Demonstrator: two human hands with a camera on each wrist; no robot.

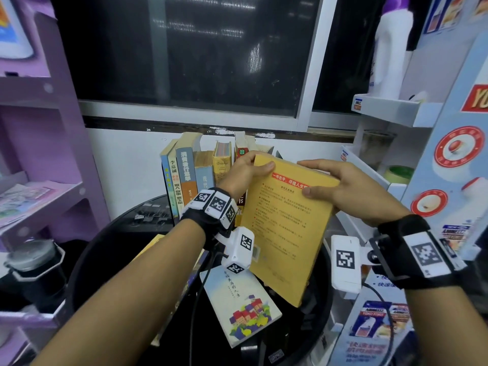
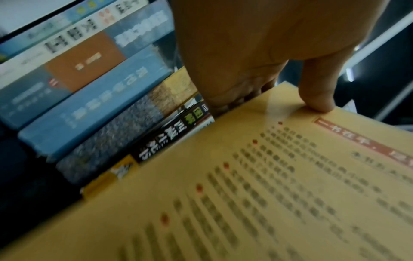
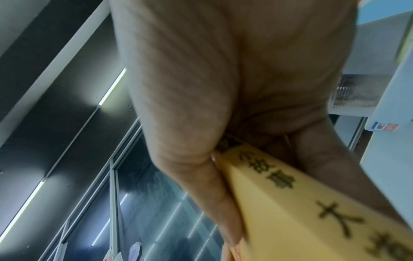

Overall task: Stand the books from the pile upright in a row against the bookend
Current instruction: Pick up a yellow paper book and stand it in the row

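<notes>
Before upright row (image 1: pixel 200 170), both hands grip yellow book (image 1: pixel 285 228); red banner "一书在手".

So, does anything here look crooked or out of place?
The yellow book, held by both hands, is tilted, not yet upright in the row of books. A pale illustrated book lies flat on the table.

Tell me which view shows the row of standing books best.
The head view: the row of standing books shows whole, spines upright against the wall. The left wrist view catches only blurred lower spines beside the yellow book. The right wrist view shows none of the row.
</notes>
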